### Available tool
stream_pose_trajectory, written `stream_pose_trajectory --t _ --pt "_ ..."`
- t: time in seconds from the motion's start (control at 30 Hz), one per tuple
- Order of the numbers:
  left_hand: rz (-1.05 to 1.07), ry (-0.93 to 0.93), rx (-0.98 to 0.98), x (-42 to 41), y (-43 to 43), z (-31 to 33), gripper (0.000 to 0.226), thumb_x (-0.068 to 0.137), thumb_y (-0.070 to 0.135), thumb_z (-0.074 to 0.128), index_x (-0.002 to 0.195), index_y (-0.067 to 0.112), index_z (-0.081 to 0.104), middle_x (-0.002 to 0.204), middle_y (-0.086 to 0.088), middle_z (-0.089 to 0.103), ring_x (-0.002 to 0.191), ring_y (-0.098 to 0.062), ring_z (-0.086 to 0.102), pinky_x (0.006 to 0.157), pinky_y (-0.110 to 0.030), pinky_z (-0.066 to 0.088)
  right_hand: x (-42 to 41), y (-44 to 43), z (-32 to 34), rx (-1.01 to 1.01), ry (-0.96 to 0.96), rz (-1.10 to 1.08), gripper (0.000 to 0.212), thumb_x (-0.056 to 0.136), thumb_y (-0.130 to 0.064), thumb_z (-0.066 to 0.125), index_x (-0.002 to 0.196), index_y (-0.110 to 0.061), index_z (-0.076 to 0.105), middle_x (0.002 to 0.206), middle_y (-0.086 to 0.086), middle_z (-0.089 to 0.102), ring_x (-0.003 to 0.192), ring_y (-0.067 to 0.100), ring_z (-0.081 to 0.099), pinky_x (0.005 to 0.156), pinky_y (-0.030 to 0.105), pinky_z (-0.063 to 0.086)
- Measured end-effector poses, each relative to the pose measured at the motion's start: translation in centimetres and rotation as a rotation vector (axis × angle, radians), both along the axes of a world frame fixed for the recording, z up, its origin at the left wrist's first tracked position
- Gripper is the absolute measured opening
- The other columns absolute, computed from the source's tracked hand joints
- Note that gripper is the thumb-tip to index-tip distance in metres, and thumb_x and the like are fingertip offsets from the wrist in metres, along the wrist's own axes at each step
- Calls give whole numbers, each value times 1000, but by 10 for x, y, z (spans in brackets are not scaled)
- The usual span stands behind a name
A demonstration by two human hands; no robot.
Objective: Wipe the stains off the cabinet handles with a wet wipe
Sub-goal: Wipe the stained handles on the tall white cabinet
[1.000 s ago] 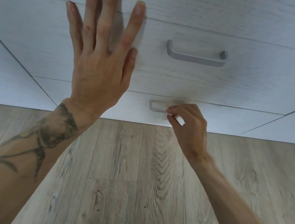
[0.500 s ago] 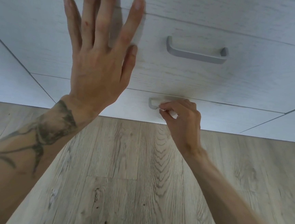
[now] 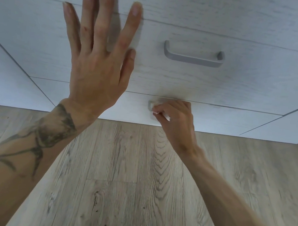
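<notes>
Overall: one head view looking down at a pale wood-grain cabinet [image 3: 219, 86] front and a plank floor [image 3: 119, 191].
Left forearm: tattooed, entering from 8 o'clock.
Left hand [image 3: 96, 63]: at 10 o'clock, flat against the middle drawer front, fingers spread wide and straight, gripping nothing.
Lower handle [image 3: 149, 106]: just below centre on the bottom drawer; only its left end shows, the rest is hidden by the right hand.
Wet wipe [image 3: 156, 107]: small white wad pressed onto that handle's left end, pinched between thumb and fingertips.
Right hand [image 3: 174, 118]: curled closed around the wet wipe, arm entering from 5 o'clock.
Upper handle [image 3: 193, 56]: grey bar at 1 o'clock on the middle drawer, untouched, well apart from both hands.
</notes>
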State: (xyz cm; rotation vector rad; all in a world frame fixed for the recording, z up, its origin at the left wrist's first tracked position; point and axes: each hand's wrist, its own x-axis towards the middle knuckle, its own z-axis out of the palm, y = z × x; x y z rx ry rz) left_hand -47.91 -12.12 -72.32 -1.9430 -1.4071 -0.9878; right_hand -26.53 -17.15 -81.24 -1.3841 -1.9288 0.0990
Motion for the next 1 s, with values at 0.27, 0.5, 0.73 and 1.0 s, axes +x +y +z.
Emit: stream_pose_trajectory --t 0.27,0.5,0.73,1.0 --pt "6 18 -26 -3 -4 2 51 113 20 44 162 10 35 160 -38 33 148 -59 30 122 -72 19 49 -20 -1 39 -44 -163 12 86 1 82 91 -9 78 89 1 75 89 22 65 82 29 51" --pt "8 39 -38 -5 -6 2 54 112 19 44 164 12 31 162 -36 29 151 -56 28 125 -71 20 -9 -15 0 82 17 -20 10 85 0 83 90 -7 79 91 2 79 92 20 67 79 26 56" --pt "-8 20 -42 -6 -6 2 51 113 20 46 162 9 34 161 -40 29 149 -59 27 124 -70 16 47 -20 -5 50 -31 -150 16 84 6 81 97 -4 81 97 5 81 95 19 69 87 13 52" --pt "5 37 -74 -7 -8 5 53 114 23 44 164 10 28 163 -38 25 152 -58 23 126 -69 13 8 -18 0 115 56 -38 9 86 2 82 91 -5 80 94 4 81 93 19 70 83 20 56"
